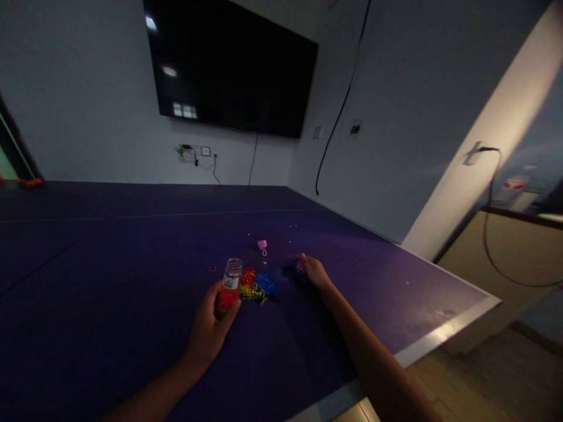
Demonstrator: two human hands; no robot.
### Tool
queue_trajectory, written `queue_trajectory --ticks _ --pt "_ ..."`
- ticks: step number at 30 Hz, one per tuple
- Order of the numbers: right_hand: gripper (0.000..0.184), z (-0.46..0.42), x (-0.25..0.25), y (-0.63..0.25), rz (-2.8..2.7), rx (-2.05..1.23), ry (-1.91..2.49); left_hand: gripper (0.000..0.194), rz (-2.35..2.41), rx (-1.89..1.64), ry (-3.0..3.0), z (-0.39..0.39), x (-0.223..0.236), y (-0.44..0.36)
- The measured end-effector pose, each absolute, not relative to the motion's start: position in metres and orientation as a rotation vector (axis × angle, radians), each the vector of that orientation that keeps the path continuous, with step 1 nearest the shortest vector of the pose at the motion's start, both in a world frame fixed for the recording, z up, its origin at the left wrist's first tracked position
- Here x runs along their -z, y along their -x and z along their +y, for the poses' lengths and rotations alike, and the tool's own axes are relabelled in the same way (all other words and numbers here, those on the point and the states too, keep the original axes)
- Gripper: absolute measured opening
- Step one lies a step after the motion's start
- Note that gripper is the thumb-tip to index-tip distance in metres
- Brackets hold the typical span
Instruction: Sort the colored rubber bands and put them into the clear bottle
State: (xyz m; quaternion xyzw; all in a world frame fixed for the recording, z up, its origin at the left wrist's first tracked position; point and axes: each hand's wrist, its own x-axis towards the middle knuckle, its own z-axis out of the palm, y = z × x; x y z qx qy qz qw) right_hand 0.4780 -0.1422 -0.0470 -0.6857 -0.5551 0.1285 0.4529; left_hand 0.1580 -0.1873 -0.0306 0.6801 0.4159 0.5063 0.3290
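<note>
My left hand (207, 321) is wrapped round a small clear jar (233, 268) with a white label. The jar is without a lid, tilted a little, and has red rubber bands in its lower part. Just right of it lie piles of red rubber bands (248, 276), yellow rubber bands (251, 293) and blue rubber bands (265, 284). My right hand (315, 272) is on the table with its fingers closed at some pink rubber bands (301, 266); its fingertips are partly hidden. Beside them is a pile of black rubber bands (290, 272).
Beyond the piles lies a small pink object with a loop (262, 244). A single pinkish band (212, 269) rests left of the jar. The purple tabletop (132, 328) has a pale edge at right. A black cable (338, 117) hangs along the wall.
</note>
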Motion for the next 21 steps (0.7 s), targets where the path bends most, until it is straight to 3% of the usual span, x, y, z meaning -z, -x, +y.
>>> queue_trajectory --ticks 6,9,14,17,21 --pt "0.057 -0.141 0.037 -0.426 -1.581 -0.429 1.456 0.044 1.095 -1.319 -1.780 -0.189 0.030 -0.158" --pt "0.054 -0.147 0.024 -0.431 -1.573 -0.327 1.367 0.046 1.094 -1.310 -1.782 -0.189 0.028 -0.158" --pt "0.060 -0.157 0.022 -0.480 -1.251 -0.036 1.852 0.045 1.094 -1.292 -1.816 -0.190 0.027 -0.157" --pt "0.060 -0.159 0.035 -0.493 -1.268 -0.087 2.139 0.047 1.082 -1.285 -1.820 -0.190 0.029 -0.156" --pt "0.062 -0.152 0.052 -0.469 -1.397 -0.170 2.092 0.047 1.079 -1.289 -1.823 -0.190 0.031 -0.156"
